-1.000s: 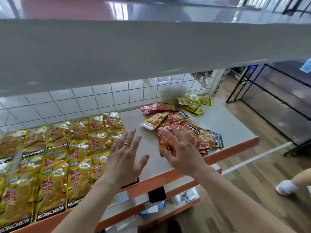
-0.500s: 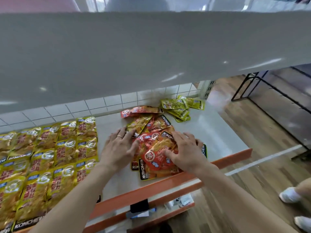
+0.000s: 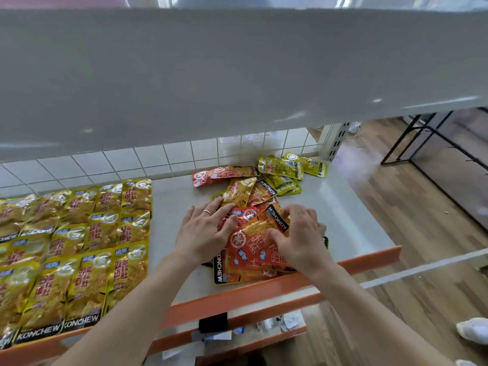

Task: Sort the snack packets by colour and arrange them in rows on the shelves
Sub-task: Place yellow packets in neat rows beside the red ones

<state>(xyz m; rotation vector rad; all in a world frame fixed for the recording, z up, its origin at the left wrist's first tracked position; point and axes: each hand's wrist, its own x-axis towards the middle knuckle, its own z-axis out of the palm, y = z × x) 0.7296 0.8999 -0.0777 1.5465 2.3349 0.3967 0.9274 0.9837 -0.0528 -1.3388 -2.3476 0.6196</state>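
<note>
A loose heap of red-orange snack packets [image 3: 250, 241] lies on the grey shelf [image 3: 343, 207] near its orange front edge. My left hand [image 3: 206, 231] lies on the heap's left side, fingers spread over the packets. My right hand [image 3: 298, 233] rests on the right side with fingers curled down onto the top red packet. Yellow-gold packets [image 3: 76, 244] lie in neat rows on the shelf's left part. More red packets [image 3: 224, 175] and a gold one [image 3: 237, 191] lie behind the heap. Several lime-yellow packets [image 3: 285, 170] sit at the back right.
The white underside of the upper shelf [image 3: 237, 75] overhangs closely and hides the back wall's top. A white tiled back panel [image 3: 132, 162] closes the rear. A lower orange-edged shelf [image 3: 237, 326] holds small items. Wooden floor and a black metal rack [image 3: 422, 154] lie to the right.
Both hands came down onto the red heap and dragged it toward the front edge, bunching the packets together. My left hand moved right from the bare shelf onto the packets.
</note>
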